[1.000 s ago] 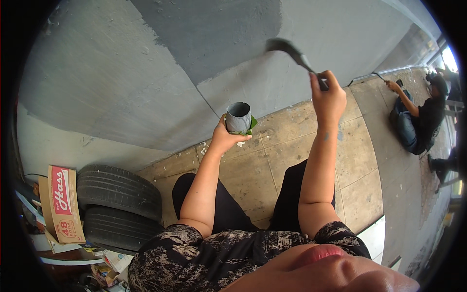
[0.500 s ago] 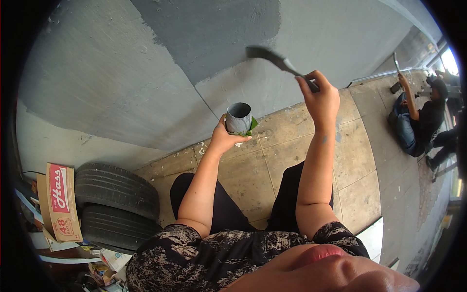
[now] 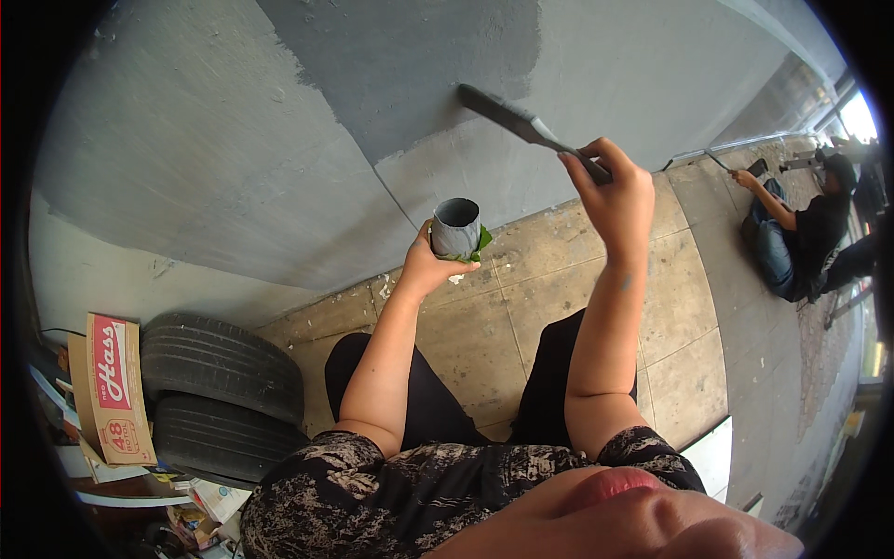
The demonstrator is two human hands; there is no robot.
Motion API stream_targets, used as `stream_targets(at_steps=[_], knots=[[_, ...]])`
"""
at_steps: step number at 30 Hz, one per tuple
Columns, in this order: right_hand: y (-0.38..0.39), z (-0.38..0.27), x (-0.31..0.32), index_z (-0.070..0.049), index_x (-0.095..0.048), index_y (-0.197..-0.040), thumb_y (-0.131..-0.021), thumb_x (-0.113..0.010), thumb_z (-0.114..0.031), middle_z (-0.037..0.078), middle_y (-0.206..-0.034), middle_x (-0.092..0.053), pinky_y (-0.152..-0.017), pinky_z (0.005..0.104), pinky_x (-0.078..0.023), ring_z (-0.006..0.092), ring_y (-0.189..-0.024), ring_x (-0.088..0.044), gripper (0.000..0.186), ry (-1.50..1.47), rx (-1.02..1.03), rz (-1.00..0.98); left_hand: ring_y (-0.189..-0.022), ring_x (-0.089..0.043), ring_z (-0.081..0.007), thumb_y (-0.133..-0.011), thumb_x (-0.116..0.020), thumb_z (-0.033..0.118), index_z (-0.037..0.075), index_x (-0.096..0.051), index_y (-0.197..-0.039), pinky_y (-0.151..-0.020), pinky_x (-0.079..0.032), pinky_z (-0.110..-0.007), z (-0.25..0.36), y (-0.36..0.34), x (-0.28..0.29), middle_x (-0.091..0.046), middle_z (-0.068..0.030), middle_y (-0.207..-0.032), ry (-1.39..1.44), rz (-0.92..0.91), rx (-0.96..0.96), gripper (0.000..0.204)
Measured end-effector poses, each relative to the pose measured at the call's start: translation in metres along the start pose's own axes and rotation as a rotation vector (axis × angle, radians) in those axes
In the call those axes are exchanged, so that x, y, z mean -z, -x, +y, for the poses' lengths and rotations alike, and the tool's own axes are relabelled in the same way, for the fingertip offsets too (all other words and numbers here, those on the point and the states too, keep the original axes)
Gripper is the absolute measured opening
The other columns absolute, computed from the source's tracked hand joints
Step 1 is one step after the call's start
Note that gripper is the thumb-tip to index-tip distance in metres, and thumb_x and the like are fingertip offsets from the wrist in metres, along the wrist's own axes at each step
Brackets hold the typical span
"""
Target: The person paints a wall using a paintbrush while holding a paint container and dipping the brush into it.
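My left hand point(image 3: 431, 264) is closed around a grey, paint-coated cup point(image 3: 455, 236) with a dark inside and torn green material round its base. My right hand point(image 3: 610, 191) grips the handle of a long, grey-coated paintbrush point(image 3: 506, 114), held up to the right of the cup. The brush tip lies over a darker grey patch on the painted wall point(image 3: 223, 140), near that patch's lower edge; whether it touches the wall I cannot tell. Both forearms reach up from the lower edge, above my dark-trousered legs.
Two stacked tyres point(image 3: 223, 368) and an upright cardboard box point(image 3: 116, 382) stand at the left, among clutter. Tiled floor point(image 3: 466, 345) runs along the wall's foot. At the far right a co-worker point(image 3: 801, 247) sits on the floor holding a brush, near metal framework point(image 3: 801, 165).
My right hand and brush have moved left, the brush tip sweeping toward the dark patch. My left hand holds the cup almost still. The co-worker's brush arm went up, then down again.
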State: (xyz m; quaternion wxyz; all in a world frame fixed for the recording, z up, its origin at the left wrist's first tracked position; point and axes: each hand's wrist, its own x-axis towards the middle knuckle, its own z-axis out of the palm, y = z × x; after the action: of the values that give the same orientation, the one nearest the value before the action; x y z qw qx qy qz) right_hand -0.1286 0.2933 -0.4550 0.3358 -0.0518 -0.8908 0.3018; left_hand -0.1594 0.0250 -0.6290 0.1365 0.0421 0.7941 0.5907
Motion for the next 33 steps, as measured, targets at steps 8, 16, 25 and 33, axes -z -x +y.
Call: stream_targets(at_steps=[8,16,25,33], knots=[[-0.005,0.053,0.029,-0.006,-0.069,-0.086,-0.088,-0.084,-0.031,0.001,-0.057,-0.059,-0.049,0.0263,-0.036,0.0070,-0.051,-0.046,0.029,-0.046,-0.229,0.309,-0.132,-0.058,-0.0298,-0.056,-0.101,0.020,-0.007,-0.043,-0.143,-0.112,-0.046,-0.040,0.003,0.003,0.004,-0.058,-0.0214,-0.140,0.015,-0.004,0.020,0.108],[0.001,0.025,0.008,-0.009,-0.070,-0.091,-0.086,-0.084,-0.035,0.009,-0.067,-0.070,-0.056,0.0341,-0.048,0.0241,-0.057,-0.063,0.029,-0.039,-0.029,-0.036,-0.126,-0.063,-0.0305,-0.056,-0.101,0.023,-0.006,-0.036,-0.149,-0.107,-0.052,-0.039,-0.001,-0.001,0.001,-0.063,-0.0227,-0.137,-0.040,-0.008,-0.027,0.117],[-0.003,0.031,0.036,-0.004,-0.068,-0.086,-0.086,-0.086,-0.026,0.003,-0.058,-0.060,-0.051,0.0253,-0.038,0.0094,-0.052,-0.048,0.028,-0.028,-0.148,0.066,-0.127,-0.062,-0.0300,-0.055,-0.101,0.023,-0.006,-0.037,-0.148,-0.108,-0.051,-0.039,-0.001,0.004,0.003,-0.062,-0.0218,-0.137,-0.040,0.011,-0.016,0.117],[0.003,0.014,-0.019,-0.014,-0.066,-0.089,-0.090,-0.079,-0.039,0.008,-0.070,-0.072,-0.057,0.0409,-0.051,0.0327,-0.063,-0.068,0.028,0.098,-0.068,-0.038,-0.127,-0.062,-0.0299,-0.054,-0.102,0.024,-0.005,-0.037,-0.148,-0.108,-0.051,-0.039,0.000,0.000,0.000,-0.062,-0.0214,-0.137,-0.045,-0.017,-0.023,0.118]])
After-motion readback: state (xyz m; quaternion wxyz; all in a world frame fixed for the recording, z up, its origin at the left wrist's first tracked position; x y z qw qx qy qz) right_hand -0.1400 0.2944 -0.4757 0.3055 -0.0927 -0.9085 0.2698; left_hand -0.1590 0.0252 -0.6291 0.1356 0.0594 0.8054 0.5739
